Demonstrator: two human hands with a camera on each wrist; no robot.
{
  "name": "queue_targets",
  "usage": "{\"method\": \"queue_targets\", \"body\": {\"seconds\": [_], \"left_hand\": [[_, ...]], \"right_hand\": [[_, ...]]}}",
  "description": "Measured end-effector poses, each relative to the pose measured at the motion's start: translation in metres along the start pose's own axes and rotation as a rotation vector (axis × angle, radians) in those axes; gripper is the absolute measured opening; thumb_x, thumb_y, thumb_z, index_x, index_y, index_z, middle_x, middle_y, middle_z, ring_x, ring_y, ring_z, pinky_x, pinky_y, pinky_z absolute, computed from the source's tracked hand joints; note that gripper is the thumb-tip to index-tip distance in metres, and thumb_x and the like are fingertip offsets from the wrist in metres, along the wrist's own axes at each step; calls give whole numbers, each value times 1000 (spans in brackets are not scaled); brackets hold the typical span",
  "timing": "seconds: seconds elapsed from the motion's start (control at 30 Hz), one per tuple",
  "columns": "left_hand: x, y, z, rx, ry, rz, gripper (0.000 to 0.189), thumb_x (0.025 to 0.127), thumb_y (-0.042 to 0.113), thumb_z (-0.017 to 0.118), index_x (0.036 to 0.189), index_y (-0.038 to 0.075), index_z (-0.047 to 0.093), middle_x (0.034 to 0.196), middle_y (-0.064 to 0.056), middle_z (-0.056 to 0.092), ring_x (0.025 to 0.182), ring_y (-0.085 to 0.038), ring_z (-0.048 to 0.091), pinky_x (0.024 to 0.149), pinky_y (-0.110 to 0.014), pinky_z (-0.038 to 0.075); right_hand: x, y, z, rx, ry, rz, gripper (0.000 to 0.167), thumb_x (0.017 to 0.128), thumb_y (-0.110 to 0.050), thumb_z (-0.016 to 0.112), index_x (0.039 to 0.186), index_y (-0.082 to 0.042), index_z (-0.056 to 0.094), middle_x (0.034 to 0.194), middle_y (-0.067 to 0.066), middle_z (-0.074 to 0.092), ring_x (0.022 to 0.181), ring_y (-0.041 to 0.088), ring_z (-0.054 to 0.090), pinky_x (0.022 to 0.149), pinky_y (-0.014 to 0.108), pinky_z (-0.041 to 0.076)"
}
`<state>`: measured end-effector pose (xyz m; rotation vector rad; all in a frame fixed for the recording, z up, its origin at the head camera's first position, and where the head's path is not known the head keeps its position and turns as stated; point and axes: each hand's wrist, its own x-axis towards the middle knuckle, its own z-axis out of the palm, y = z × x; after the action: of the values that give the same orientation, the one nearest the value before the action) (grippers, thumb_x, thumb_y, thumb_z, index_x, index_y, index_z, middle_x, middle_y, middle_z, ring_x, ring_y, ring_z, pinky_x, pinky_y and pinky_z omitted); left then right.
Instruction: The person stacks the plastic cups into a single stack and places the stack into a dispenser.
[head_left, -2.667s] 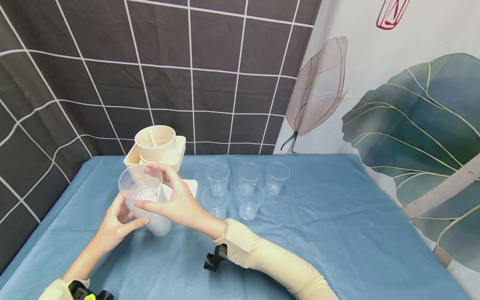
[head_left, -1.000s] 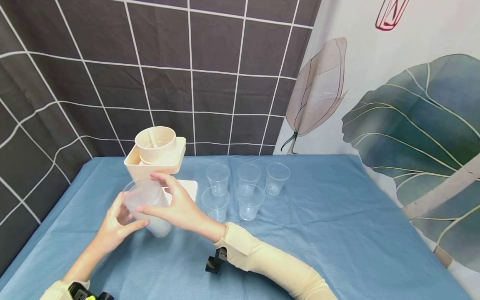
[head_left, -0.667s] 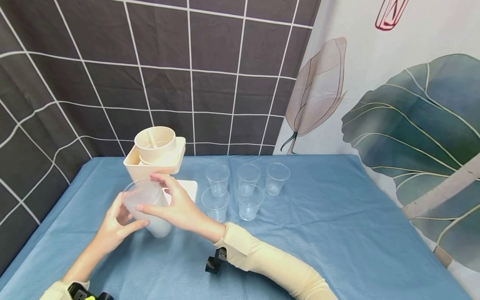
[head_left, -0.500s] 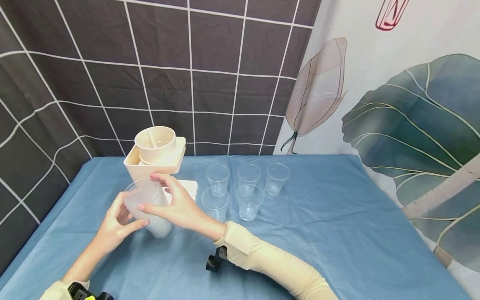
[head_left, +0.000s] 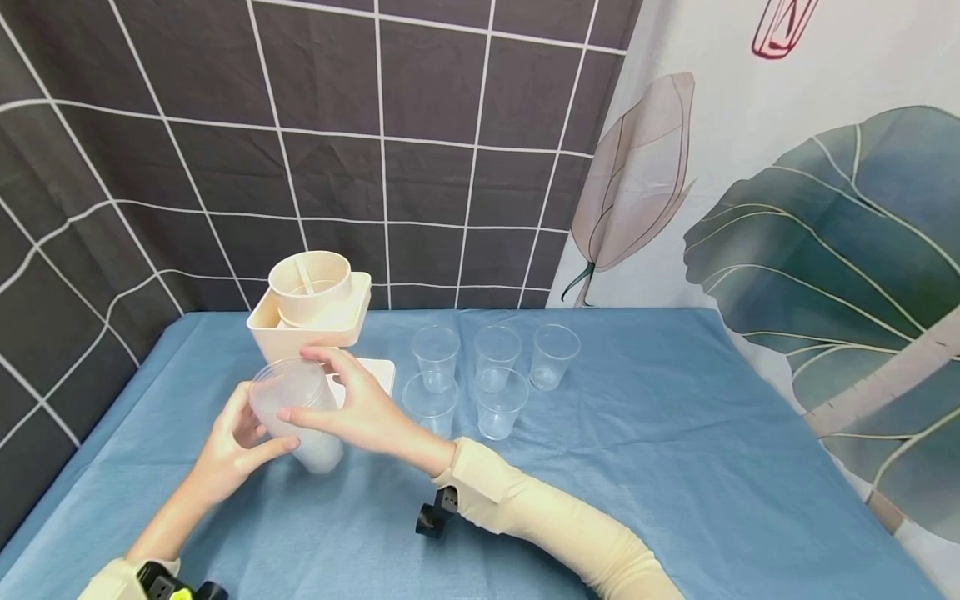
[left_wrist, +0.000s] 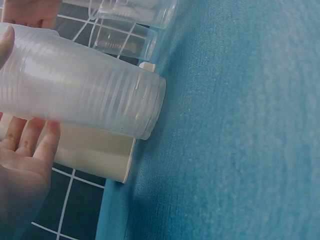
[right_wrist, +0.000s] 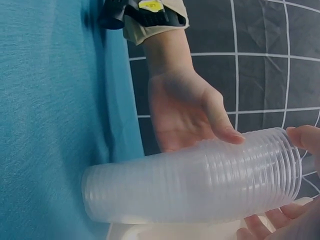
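A tall stack of clear plastic cups [head_left: 291, 404] stands leaning on the blue cloth, its base down on the fabric in both wrist views. My left hand [head_left: 232, 450] holds the side of the stack [right_wrist: 190, 185], the thumb laid along it; its other fingers are mostly hidden behind the cups in the right wrist view. Near the rims, my right hand [head_left: 356, 408] grips the top of the stack between thumb and fingers. To the right, several single clear cups [head_left: 501, 400] stand upright in two rows.
Behind the stack sits a cream box [head_left: 300, 340] with a round cream container [head_left: 309, 292] on top. A white flat piece [head_left: 382, 375] lies beside it. The blue-covered table [head_left: 675, 433] stretches to the right; a dark grid-patterned curtain [head_left: 322, 175] hangs at the back.
Earlier my right hand held the uppermost rim higher and tilted over the stack. It has lowered that cup into the stack. Over the last second the stack shifted slightly rightward.
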<state>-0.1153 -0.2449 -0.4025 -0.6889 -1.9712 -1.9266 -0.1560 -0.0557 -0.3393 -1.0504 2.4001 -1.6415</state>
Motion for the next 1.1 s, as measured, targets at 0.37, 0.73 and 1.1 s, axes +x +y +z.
{"method": "queue_targets", "body": {"seconds": [0.37, 0.73, 1.1], "left_hand": [[1, 1, 0, 10, -4, 2, 71, 67, -31, 59, 126, 6, 44, 119, 8, 58, 110, 0, 56, 88, -10, 47], [0, 1, 0, -13, -6, 16, 73, 66, -32, 58, 126, 7, 45, 120, 8, 59, 110, -1, 56, 88, -10, 47], [0, -1, -1, -23, -7, 34, 75, 65, -33, 58, 127, 6, 46, 122, 7, 59, 112, -1, 57, 89, -10, 46]], "right_hand": [[-1, -1, -1, -79, 18, -30, 63, 82, -28, 75, 136, -11, 49, 137, -3, 52, 122, 4, 49, 104, 19, 39], [-8, -1, -11, -211, 113, -244, 56, 75, -23, 82, 124, -12, 58, 129, 0, 59, 121, 11, 52, 100, 20, 40], [-13, -1, -30, -270, 150, -315, 49, 75, -21, 82, 118, -11, 61, 121, 1, 63, 112, 13, 55, 94, 17, 44]]}}
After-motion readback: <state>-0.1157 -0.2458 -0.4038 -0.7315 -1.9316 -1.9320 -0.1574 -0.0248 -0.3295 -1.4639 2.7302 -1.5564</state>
